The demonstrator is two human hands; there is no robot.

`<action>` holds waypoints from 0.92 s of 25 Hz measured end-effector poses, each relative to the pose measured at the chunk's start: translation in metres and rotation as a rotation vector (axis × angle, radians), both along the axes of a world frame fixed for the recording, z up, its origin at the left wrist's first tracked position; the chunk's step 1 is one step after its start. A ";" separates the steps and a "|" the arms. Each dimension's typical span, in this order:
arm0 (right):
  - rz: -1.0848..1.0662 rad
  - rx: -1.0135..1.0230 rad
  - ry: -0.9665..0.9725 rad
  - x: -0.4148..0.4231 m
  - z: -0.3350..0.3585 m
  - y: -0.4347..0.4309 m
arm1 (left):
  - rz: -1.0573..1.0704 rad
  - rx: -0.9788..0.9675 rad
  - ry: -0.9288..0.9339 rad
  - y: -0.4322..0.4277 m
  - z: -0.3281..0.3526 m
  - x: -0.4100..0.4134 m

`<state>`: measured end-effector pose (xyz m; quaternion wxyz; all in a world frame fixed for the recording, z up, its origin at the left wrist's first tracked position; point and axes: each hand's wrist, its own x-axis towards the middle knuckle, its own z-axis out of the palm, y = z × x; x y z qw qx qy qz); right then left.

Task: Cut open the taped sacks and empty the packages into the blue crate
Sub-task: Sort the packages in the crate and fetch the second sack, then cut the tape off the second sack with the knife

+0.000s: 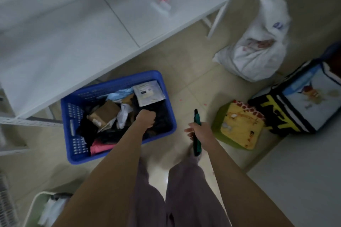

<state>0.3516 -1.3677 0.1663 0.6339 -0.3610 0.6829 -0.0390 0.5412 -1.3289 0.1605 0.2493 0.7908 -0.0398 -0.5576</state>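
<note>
Blue crate (pixel 103 89), 10 o'clock, holding packages (pixel 103 114). Left hand (pixel 145 120) curled over it, grip unclear. Right hand (pixel 198 132) clasping green cutter (pixel 196 116). Probably between sacks; next, slit white sack (pixel 258 55) at 1 o'clock.

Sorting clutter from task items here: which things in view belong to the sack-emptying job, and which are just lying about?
Job: blue crate, packages in it, white sack, cutter in the right hand, left hand over the crate.
Lying about: white shelf, insulated bag, yellow-green item, white basket.
</note>
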 end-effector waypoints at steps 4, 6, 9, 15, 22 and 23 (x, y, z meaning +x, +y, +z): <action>-0.062 -0.098 -0.061 -0.082 0.038 -0.059 | -0.101 -0.107 0.029 -0.067 0.031 -0.091; -0.095 -0.162 -0.081 -0.114 0.056 -0.085 | -0.174 -0.165 0.108 -0.097 0.043 -0.136; -0.131 -0.211 -0.078 -0.141 0.070 -0.119 | -0.329 -0.240 0.109 -0.139 0.069 -0.176; -0.066 -0.227 -0.084 -0.140 0.082 -0.184 | -0.161 -0.257 0.123 -0.215 0.075 -0.154; -0.165 -0.346 0.064 -0.128 0.095 -0.300 | -0.148 -0.327 0.078 -0.338 0.083 -0.111; -0.156 -0.363 0.090 -0.127 0.098 -0.314 | -0.150 -0.336 0.082 -0.353 0.091 -0.108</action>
